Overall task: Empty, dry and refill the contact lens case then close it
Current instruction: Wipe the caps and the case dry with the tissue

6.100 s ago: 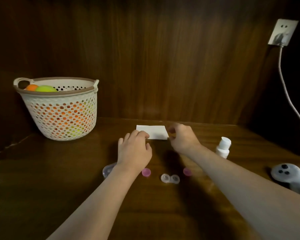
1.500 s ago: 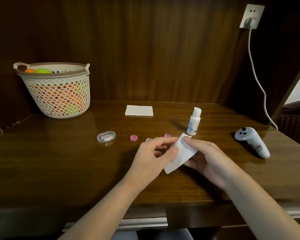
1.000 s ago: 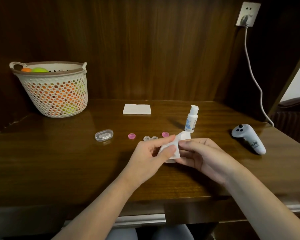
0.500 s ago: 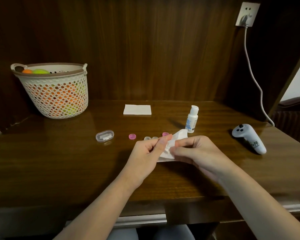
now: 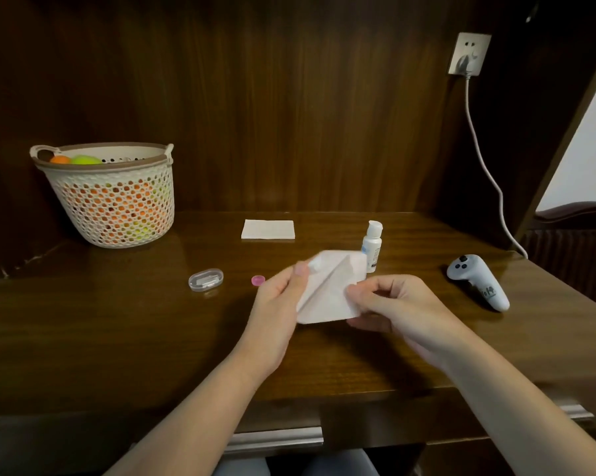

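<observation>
A: Finger state?
B: Left hand (image 5: 278,305) and right hand (image 5: 398,309) each pinch the tissue (image 5: 331,290), held above the desk (image 5: 118,324).
A: Lens case?
B: Hidden behind the tissue; cannot tell.
A: Obstructions?
B: Pink cap (image 5: 258,280) just left of the left fingers; bottle (image 5: 372,246) beyond the tissue; controller (image 5: 478,281) well right. Desk edge lies under the wrists.

Basket (image 5: 114,204), bottle (image 5: 372,247) and controller (image 5: 478,281) ring open desk (image 5: 118,331).
</observation>
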`<move>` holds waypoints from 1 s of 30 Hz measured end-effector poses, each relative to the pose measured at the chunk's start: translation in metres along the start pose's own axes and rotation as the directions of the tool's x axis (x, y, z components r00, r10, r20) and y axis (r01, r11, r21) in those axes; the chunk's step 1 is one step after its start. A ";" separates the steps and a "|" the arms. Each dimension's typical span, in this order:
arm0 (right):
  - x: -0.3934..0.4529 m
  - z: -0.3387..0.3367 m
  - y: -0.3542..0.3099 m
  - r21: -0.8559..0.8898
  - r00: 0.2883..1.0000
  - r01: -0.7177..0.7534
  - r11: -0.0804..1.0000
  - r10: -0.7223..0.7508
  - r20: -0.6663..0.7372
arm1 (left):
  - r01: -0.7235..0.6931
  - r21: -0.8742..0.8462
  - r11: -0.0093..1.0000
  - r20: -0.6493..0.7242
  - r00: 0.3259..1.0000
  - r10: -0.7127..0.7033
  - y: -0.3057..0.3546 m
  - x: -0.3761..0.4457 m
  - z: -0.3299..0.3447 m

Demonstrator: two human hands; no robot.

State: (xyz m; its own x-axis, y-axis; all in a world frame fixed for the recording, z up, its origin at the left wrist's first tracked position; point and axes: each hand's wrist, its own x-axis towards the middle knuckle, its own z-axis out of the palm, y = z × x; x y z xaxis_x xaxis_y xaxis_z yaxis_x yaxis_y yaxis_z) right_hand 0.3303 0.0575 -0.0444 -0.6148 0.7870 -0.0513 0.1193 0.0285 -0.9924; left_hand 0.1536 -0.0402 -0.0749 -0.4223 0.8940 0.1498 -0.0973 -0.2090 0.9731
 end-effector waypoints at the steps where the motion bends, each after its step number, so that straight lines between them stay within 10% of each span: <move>1: -0.003 -0.004 -0.003 -0.008 0.999 -0.029 1.000 0.029 -0.022 | -0.022 -0.019 1.000 -0.062 0.998 0.021 0.002 0.002 0.002; 8: -0.018 -0.022 -0.031 -0.631 0.972 -0.236 0.739 0.173 -0.160 | -0.110 0.286 0.952 -0.197 0.965 0.171 0.012 0.008 0.017; 19: 0.016 -0.009 -0.007 -0.135 0.993 0.022 0.991 -0.038 -0.116 | -0.107 0.419 0.901 -0.045 0.989 0.139 0.016 0.023 0.003; 25: 0.047 -0.019 0.030 -0.275 0.890 0.016 0.961 -0.139 -0.435 | -0.044 0.941 0.337 -0.058 0.956 0.288 -0.005 0.040 -0.038; 30: 0.051 -0.015 0.057 -0.300 0.900 0.079 0.951 -0.198 -0.388 | -0.102 0.972 0.212 0.051 0.971 0.233 -0.005 0.056 -0.032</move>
State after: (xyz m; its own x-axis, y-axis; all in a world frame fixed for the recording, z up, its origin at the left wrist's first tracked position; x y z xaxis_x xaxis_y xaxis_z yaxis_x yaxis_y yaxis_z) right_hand 0.3173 0.1087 -0.1015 -0.2741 0.9420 0.1936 0.2986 0.2747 -0.9140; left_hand 0.1014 -0.0017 -0.0767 -0.3866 0.8399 0.3810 0.8983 0.2495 0.3616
